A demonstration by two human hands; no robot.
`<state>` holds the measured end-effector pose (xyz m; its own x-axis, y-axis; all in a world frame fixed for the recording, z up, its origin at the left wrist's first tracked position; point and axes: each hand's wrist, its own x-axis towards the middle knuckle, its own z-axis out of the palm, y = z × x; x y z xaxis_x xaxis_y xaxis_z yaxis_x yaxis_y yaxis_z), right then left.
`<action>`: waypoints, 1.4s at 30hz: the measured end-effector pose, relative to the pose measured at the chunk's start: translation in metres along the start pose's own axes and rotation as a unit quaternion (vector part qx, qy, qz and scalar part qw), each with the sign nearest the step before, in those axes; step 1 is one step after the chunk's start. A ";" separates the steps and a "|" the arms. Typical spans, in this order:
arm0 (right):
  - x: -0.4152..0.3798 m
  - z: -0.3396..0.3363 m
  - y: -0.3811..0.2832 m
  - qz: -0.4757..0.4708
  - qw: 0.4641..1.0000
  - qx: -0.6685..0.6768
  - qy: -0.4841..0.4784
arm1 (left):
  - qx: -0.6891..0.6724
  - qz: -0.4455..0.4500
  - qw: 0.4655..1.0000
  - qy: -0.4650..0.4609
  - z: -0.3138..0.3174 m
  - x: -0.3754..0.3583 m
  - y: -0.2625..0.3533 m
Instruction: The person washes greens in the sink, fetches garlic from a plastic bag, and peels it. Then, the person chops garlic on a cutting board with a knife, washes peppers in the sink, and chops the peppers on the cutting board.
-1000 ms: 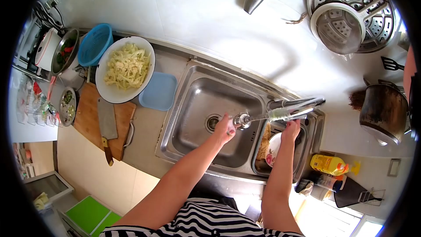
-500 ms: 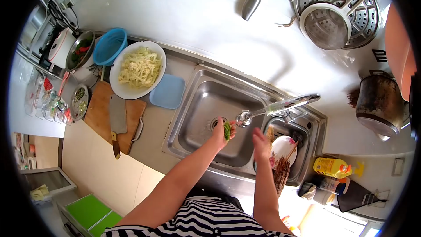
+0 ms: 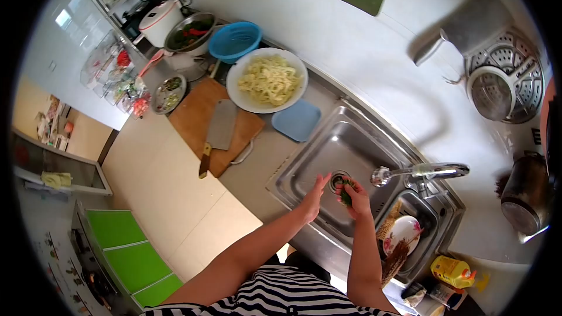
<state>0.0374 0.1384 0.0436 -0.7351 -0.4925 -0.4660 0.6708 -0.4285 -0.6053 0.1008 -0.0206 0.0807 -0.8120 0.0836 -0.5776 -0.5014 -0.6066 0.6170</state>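
Observation:
Over the near side of the steel sink basin (image 3: 316, 161), my right hand (image 3: 358, 203) is closed around a small bunch of chopped greens (image 3: 346, 194). My left hand (image 3: 315, 200) is just to the left, its fingers stretched out and holding nothing. Behind the bunch lies the drain (image 3: 338, 180). The chrome faucet (image 3: 433, 171) reaches over the basin from the right, its head close to my right hand. In the small side basin sit a flowered plate (image 3: 404, 233) and a bundled twig brush (image 3: 397, 257).
Left of the sink, a white bowl of sliced pale vegetable (image 3: 231, 85) stands beside a light blue lid (image 3: 297, 120). A cleaver (image 3: 222, 126) lies on the wooden cutting board (image 3: 196, 105). A blue basket (image 3: 234, 44) is behind. A yellow bottle (image 3: 451, 271) stands at right.
The greens have passed from my left hand to my right hand. My left hand is now straightened out beside it. The view has swung left, so more of the counter shows.

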 end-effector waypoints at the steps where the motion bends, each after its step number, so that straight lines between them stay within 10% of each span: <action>1: 0.018 -0.024 0.013 -0.013 0.951 -0.288 0.110 | 0.038 -0.013 0.996 0.073 -0.005 -0.006 0.011; 2: 0.022 -0.029 0.029 -0.021 0.811 -0.545 0.214 | 0.042 -0.020 0.998 0.047 -0.026 -0.012 0.003; 3: 0.028 -0.013 0.027 -0.032 0.812 -0.545 0.207 | 0.045 -0.007 0.998 0.048 -0.043 -0.006 0.002; 5: 0.011 0.028 0.024 -0.033 0.966 -0.193 0.168 | 0.095 0.000 0.994 0.047 -0.065 -0.006 -0.005; 16: 0.059 0.280 0.160 -0.021 0.999 0.012 -0.042 | 0.047 0.182 0.977 0.104 -0.229 -0.101 0.135; 23: 0.164 0.393 0.228 -0.104 0.994 0.032 0.017 | 0.030 0.214 0.966 0.139 -0.333 -0.194 0.228; 27: 0.208 0.388 0.260 -0.143 0.947 -0.250 0.141 | 0.050 0.236 0.960 0.144 -0.379 -0.216 0.240; 30: 0.206 0.394 0.272 -0.332 0.779 -0.513 0.140 | 0.049 0.243 0.954 0.170 -0.424 -0.219 0.247; 33: 0.197 0.423 0.266 -0.332 0.764 -0.537 0.131 | 0.008 0.261 0.945 0.195 -0.482 -0.208 0.256; 37: 0.226 0.456 0.293 -0.248 0.834 -0.492 0.004 | -0.025 0.262 0.931 0.252 -0.538 -0.232 0.305; 42: 0.248 0.568 0.323 -0.237 0.710 -0.638 -0.181 | -0.028 0.280 0.905 0.318 -0.616 -0.258 0.361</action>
<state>0.1279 -0.5525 0.0993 -0.6205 -0.7831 0.0409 -0.4474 0.3107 -0.8387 0.3133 -0.7487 0.1231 -0.5883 -0.7113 -0.3846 -0.0341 -0.4534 0.8907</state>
